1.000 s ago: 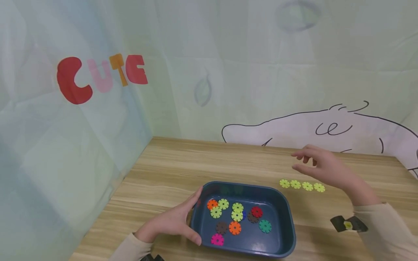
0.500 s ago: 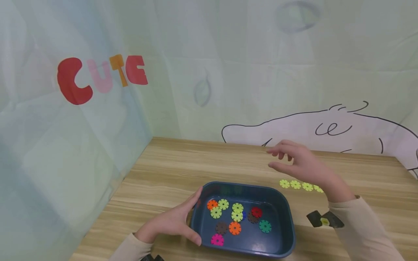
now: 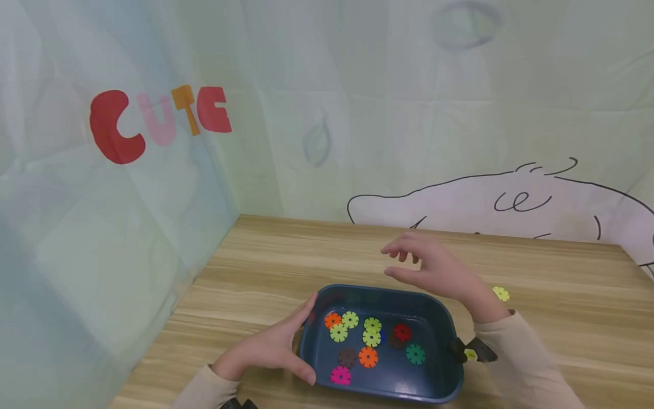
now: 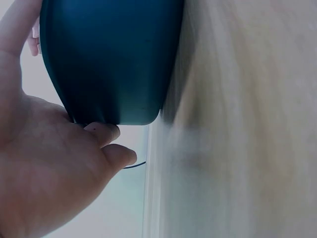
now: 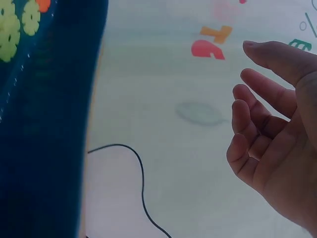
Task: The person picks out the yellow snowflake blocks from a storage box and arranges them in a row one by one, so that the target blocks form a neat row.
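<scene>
A dark blue plastic basin [image 3: 434, 375] stands on the wooden table with several notched flower-shaped discs in it. Among them are orange [image 3: 368, 357], magenta [image 3: 340, 375], green [image 3: 415, 354] and red discs [image 3: 402, 332], plus pale yellow-green and brown ones. My left hand [image 3: 273, 343] grips the basin's left end, thumb along the near side and fingers at the far corner; the left wrist view shows fingers against the basin's outer wall [image 4: 114, 59]. Over the basin's far right edge hovers my right hand [image 3: 434, 270], fingers loosely bent, nothing held, as the right wrist view also shows.
A yellow-green disc [image 3: 501, 293] lies on the table [image 3: 306, 244] right of the basin; my right hand and forearm cover the spot beside it. Printed cloth walls [image 3: 286, 113] with cut-out letters [image 3: 117, 128] border the table at the back and left.
My right hand has moved left, from above the row of yellow-green discs to over the basin's far right edge, hiding most of that row. The left hand and basin have stayed put.
</scene>
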`<state>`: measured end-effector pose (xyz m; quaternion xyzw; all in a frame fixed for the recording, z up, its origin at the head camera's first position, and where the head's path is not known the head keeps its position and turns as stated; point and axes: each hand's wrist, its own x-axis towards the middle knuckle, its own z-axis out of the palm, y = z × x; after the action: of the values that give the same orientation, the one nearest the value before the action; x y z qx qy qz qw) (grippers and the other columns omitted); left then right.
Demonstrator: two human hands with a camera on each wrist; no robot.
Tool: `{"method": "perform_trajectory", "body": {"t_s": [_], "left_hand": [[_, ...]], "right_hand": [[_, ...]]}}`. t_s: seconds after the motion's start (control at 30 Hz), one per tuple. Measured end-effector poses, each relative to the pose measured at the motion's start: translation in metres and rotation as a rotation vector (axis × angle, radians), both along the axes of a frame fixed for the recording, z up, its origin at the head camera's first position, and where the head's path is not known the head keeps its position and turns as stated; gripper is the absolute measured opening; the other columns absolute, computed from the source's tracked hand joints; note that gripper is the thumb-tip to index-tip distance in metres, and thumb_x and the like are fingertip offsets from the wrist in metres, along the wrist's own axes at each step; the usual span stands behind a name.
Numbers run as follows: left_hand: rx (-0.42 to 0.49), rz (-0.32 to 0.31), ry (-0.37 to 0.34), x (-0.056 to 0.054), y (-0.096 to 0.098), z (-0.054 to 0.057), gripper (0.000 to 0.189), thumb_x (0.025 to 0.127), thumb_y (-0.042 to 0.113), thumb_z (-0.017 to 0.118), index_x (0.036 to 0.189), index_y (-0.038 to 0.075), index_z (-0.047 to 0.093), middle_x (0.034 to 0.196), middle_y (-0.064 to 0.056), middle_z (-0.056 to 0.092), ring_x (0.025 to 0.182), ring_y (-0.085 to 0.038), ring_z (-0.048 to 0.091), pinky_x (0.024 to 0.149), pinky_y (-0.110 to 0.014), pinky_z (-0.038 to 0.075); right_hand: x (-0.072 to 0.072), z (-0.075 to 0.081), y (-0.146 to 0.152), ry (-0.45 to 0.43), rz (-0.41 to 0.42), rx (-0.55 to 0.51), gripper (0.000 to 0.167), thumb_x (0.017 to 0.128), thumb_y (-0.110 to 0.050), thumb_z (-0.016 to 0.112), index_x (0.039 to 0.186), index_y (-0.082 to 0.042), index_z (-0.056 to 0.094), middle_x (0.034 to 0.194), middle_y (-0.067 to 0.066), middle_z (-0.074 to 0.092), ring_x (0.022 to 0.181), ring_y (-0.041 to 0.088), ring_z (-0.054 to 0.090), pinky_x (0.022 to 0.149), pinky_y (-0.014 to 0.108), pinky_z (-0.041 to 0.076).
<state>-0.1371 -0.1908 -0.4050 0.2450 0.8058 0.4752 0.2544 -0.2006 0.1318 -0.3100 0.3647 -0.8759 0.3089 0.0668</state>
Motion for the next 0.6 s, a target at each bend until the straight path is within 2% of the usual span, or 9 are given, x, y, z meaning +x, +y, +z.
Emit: {"method": "perform_trajectory", "body": {"t_s": [0.2, 0.6], "left_hand": [[0.004, -0.003, 0.009, 0.000, 0.000, -0.001, 0.133, 0.068, 0.047, 0.085, 0.155, 0.013, -0.010, 0.161, -0.017, -0.004, 0.147, -0.036, 0.002, 0.114, -0.060, 0.011], [0.014, -0.006, 0.013, 0.000, 0.000, 0.000, 0.134, 0.068, 0.046, 0.086, 0.154, 0.010, -0.010, 0.161, -0.017, -0.004, 0.146, -0.036, 0.001, 0.114, -0.061, 0.010]], "right_hand": [[-0.001, -0.016, -0.016, -0.021, 0.068, -0.011, 0.030, 0.085, -0.022, 0.074, 0.113, -0.012, 0.068, 0.098, -0.006, 0.064, 0.087, 0.011, 0.055, 0.069, 0.028, 0.049], [-0.002, -0.044, -0.030, -0.132, 0.160, -0.007, 0.030, 0.087, -0.023, 0.073, 0.113, -0.010, 0.068, 0.095, -0.002, 0.063, 0.085, 0.018, 0.057, 0.067, 0.029, 0.051]]}}
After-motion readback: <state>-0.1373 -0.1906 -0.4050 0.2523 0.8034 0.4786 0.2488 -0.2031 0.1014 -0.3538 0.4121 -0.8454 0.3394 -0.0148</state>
